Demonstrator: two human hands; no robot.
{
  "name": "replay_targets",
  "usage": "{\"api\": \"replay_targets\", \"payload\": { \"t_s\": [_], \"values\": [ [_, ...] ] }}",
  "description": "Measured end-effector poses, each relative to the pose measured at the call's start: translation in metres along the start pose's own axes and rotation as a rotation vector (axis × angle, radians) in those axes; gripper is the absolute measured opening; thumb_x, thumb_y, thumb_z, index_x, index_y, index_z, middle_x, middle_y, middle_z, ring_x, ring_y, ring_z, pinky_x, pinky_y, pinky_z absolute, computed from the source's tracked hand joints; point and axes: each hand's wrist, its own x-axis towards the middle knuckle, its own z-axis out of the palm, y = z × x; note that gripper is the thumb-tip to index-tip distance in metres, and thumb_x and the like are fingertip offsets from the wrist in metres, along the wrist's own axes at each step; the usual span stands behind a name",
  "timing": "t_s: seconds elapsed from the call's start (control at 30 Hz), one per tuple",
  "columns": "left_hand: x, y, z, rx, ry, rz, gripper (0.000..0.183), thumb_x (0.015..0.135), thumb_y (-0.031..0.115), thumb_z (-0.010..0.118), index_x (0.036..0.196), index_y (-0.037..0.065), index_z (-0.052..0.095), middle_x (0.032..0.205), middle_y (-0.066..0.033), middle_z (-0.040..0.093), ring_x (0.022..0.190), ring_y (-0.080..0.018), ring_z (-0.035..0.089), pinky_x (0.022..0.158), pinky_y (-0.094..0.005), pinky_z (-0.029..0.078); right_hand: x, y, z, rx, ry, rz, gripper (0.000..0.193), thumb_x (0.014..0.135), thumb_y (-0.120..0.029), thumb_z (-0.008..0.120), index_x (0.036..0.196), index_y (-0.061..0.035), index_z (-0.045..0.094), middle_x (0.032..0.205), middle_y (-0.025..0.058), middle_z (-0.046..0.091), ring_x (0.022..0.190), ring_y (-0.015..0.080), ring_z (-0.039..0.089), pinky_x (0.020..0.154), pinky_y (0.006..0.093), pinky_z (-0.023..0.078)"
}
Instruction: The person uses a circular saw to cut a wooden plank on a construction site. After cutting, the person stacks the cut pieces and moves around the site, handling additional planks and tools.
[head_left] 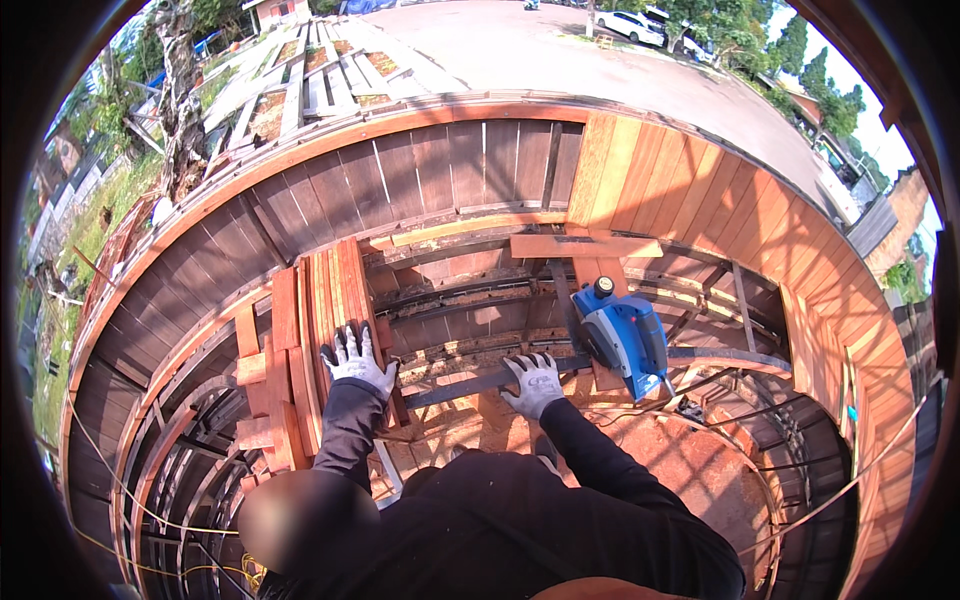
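My left hand (360,364), in a grey-white work glove with dark fingertips, lies with fingers spread on a stack of long reddish wooden boards (322,300). My right hand (535,384), gloved the same way, rests over a dark metal bar (462,386) with its fingers stretched forward and apart. To the right of that hand sits a blue power tool (622,338) with a black knob and a rear handle, apparently an electric planer. It rests on a wooden board (605,376). Another short board (585,247) lies crosswise just beyond the tool.
A curved wall of dark planks (400,175) runs around the front, with newer orange-brown planks (690,190) on the right. Open metal framing (470,297) spans the gaps around me. Shorter wood pieces (255,385) lie left of the stack. Thin cords (150,500) cross the lower left.
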Motion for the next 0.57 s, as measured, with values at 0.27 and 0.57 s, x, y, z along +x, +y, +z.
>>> {"api": "replay_targets", "payload": {
  "t_s": [0.27,0.57],
  "values": [
    [0.002,-0.001,0.002,0.008,-0.006,-0.02,0.093,0.089,0.057,0.052,0.157,0.011,0.008,0.163,-0.0188,0.003,0.15,-0.0391,0.005,0.116,-0.0609,-0.003,0.0,-0.001,0.002,-0.003,0.029,-0.005,0.07,0.082,-0.05,0.061,0.141,-0.0162,0.046,0.138,0.0113,0.05,0.132,0.0325,0.039,0.115,0.0531,0.019],
    [0.0,0.008,-0.004,0.006,-0.038,-0.028,0.095,0.089,0.059,0.051,0.157,0.01,0.007,0.163,-0.0166,0.001,0.15,-0.0378,0.002,0.115,-0.0631,-0.003,0.001,0.0,0.003,0.0,-0.014,0.002,0.072,0.083,-0.054,0.061,0.144,-0.0193,0.042,0.141,0.0112,0.047,0.135,0.0337,0.036,0.116,0.0536,0.017]
  ]
}}
